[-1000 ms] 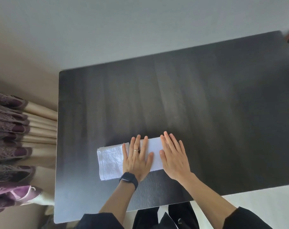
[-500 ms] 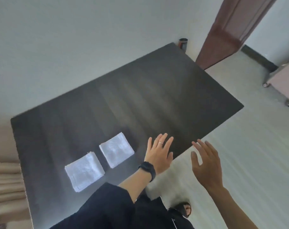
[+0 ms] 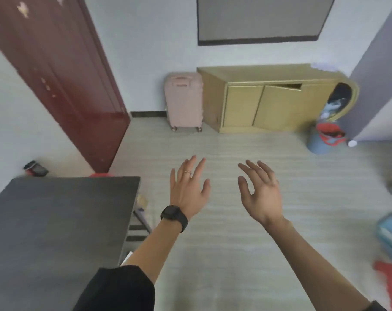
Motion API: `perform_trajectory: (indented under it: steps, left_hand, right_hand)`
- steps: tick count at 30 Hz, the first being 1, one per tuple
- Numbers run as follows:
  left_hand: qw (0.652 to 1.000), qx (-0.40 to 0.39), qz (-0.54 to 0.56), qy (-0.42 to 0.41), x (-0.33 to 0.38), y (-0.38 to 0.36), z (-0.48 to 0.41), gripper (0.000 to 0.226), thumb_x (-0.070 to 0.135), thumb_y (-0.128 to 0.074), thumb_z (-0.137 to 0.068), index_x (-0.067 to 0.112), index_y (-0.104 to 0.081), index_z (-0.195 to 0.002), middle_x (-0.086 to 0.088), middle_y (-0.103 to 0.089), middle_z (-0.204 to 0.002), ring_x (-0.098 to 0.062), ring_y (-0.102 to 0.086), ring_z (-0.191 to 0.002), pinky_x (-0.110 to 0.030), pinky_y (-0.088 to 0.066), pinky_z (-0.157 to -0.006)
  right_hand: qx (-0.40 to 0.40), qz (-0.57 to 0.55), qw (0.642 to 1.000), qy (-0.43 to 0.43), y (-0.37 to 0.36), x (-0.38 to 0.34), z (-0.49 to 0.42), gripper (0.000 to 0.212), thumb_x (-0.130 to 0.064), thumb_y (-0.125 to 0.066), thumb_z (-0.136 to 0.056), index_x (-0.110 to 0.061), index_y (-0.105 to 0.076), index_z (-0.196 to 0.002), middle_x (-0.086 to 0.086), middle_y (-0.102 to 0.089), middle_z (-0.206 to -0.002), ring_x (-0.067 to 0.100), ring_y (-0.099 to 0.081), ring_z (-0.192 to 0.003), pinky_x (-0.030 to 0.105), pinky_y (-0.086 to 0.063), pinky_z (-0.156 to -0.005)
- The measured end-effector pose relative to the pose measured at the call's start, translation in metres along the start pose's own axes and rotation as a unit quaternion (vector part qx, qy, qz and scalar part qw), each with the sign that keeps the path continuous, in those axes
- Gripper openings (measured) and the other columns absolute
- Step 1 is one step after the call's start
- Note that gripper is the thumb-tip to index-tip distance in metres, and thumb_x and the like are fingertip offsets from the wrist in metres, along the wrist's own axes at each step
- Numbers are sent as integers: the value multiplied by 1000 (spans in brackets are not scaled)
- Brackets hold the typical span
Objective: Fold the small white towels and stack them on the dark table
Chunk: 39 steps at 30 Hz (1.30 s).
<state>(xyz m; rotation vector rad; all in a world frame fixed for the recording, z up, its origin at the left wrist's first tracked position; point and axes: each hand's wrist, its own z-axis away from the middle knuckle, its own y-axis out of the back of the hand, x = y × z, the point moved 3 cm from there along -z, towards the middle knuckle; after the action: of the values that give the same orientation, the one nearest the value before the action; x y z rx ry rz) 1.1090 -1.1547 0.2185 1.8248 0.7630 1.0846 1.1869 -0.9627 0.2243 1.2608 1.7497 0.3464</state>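
Note:
The dark table [image 3: 56,221] fills the lower left of the head view, and no white towel shows on the part I see. My left hand [image 3: 188,189], with a ring and a black watch, is raised over the floor just right of the table's edge, fingers spread and holding nothing. My right hand [image 3: 260,191] hangs in the air further right, fingers relaxed and spread, also holding nothing. Both hands are off the table.
A dark red door [image 3: 60,81] stands at the left. A pink suitcase [image 3: 184,101] and a yellow cabinet [image 3: 266,99] line the far wall. A blue bin [image 3: 323,140] sits at the right, with blue and red items [image 3: 390,252] on the floor.
The view has swung right, away from the table top toward the room. The folded towels have left the view. Both hands came off the towel and now hover over the floor.

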Motion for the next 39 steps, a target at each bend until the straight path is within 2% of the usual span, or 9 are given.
perform_trajectory:
  steps: [3,7,10,15,18,22,25,30,39]
  left_hand:
    - [998,18,9,-54,55,-3,-66,60,41,-52,-95,32,-34,-151,1,-30,-159,-24,-28,-144,-56,-23,-115]
    - [993,32,1,-115,120,-7,-147,63,48,-48,-94,38,-27,-153,1,-30,-158,-23,-32,-142,-55,-25,-114]
    - [988,48,6,-144,155,-16,-208,64,49,-48,-95,41,-23,-153,2,-27,-160,-21,-27,-143,-51,-21,-116]
    - [982,76,9,-173,195,-32,-323,65,52,-44,-95,43,-17,-153,1,-23,-161,-24,-26,-145,-52,-21,-116]
    - [979,95,8,-181,214,-36,-405,64,52,-44,-95,42,-19,-153,0,-24,-161,-25,-27,-144,-50,-20,-115]
    - [976,107,15,-187,234,-42,-511,64,53,-39,-94,45,-16,-153,2,-19,-162,-23,-20,-146,-55,-22,-116]
    - [978,107,23,-177,251,-52,-581,64,53,-40,-95,45,-15,-153,2,-18,-162,-21,-17,-148,-53,-17,-118]
    - [978,103,18,-180,281,-93,-684,65,51,-43,-97,45,-13,-153,3,-15,-163,-20,-14,-149,-50,-9,-120]
    - [982,112,5,-154,370,-178,-862,65,50,-45,-96,44,-15,-154,3,-16,-163,-19,-14,-149,-51,-10,-121]
  right_hand:
    - [63,49,997,-13,43,46,-43,34,-33,-54,-96,-23,-65,-127,-2,-60,-137,26,-43,-136,48,-43,-103]
    - [109,95,989,-43,85,95,-103,37,-38,-51,-97,-26,-62,-130,0,-58,-138,28,-42,-136,51,-42,-103]
    - [127,128,982,-54,107,128,-152,39,-41,-47,-98,-30,-59,-133,-2,-55,-142,27,-40,-137,50,-41,-104]
    - [147,163,973,-66,127,184,-256,42,-46,-42,-98,-37,-53,-138,-6,-48,-149,23,-33,-142,48,-35,-107]
    - [153,175,970,-71,131,217,-330,44,-49,-40,-97,-38,-50,-139,-6,-46,-150,22,-30,-144,49,-36,-108]
    - [162,190,966,-68,133,262,-426,46,-51,-37,-97,-38,-50,-139,-4,-45,-151,24,-31,-142,51,-37,-108]
    - [155,197,966,-71,133,300,-488,49,-52,-33,-96,-37,-49,-140,-4,-43,-152,27,-30,-143,52,-35,-109]
    - [154,194,965,-86,124,379,-566,49,-51,-36,-94,-36,-52,-138,-2,-46,-150,28,-32,-141,51,-36,-106]
    - [124,184,971,-92,127,551,-725,53,-56,-32,-94,-38,-50,-140,-6,-44,-152,22,-28,-144,50,-33,-111]
